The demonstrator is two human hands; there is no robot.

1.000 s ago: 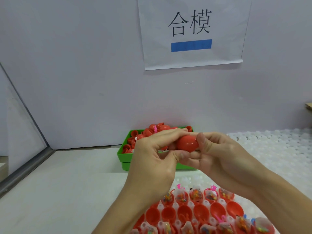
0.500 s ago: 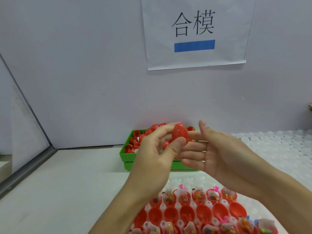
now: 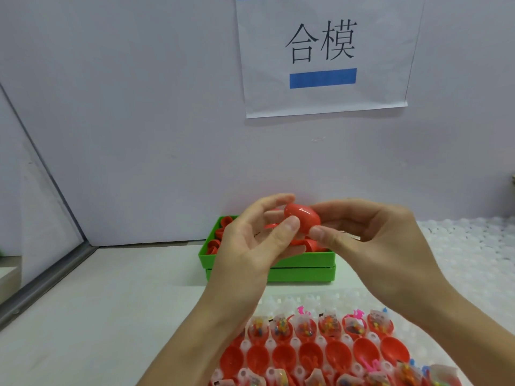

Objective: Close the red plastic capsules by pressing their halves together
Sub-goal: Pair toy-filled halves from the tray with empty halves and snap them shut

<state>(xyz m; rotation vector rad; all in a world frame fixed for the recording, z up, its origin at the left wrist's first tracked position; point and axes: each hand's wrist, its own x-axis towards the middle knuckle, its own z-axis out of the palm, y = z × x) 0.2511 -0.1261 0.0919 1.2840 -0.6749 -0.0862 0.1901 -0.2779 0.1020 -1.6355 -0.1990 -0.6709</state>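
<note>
- Down at the near edge, white tray [image 3: 320,298] of open red halves [image 3: 310,355], several already filled with small toys.
- Behind the hands, green bin [image 3: 301,261] of loose red shells.
- Held up in front of that bin, red capsule [image 3: 302,220], long axis roughly level, left to right.
- Pinching its left end, left hand [image 3: 250,246], thumb under, forefinger over.
- Pinching its right end, right hand [image 3: 370,240]; both equally near, so probably an inward squeeze along the axis.

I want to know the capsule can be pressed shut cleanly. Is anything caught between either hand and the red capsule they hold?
Nothing visible is. The left hand and the right hand pinch the red capsule directly with bare fingertips, above the green tray.
</note>
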